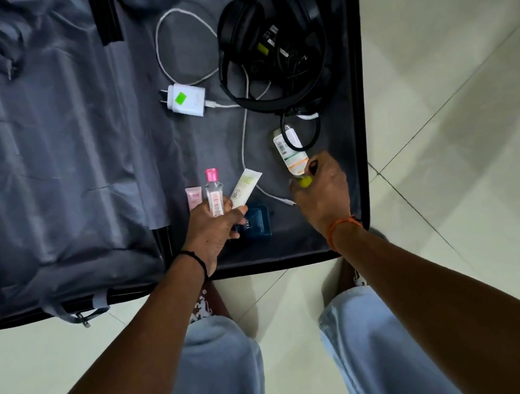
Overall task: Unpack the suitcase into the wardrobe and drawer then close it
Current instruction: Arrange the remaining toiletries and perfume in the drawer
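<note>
The open suitcase lies flat on the floor, grey lining showing in both halves. My left hand grips several small toiletries at once: a clear bottle with a pink cap, a pale tube and a pink tube. A dark blue box lies just under that hand. My right hand pinches the yellow-capped end of a white bottle lying in the right half. Black headphones and a white charger with its cable sit farther back.
The left half of the suitcase holds only its crumpled lining and straps. Pale floor tiles surround the case on the right and in front. My legs in light jeans stand at the case's near edge.
</note>
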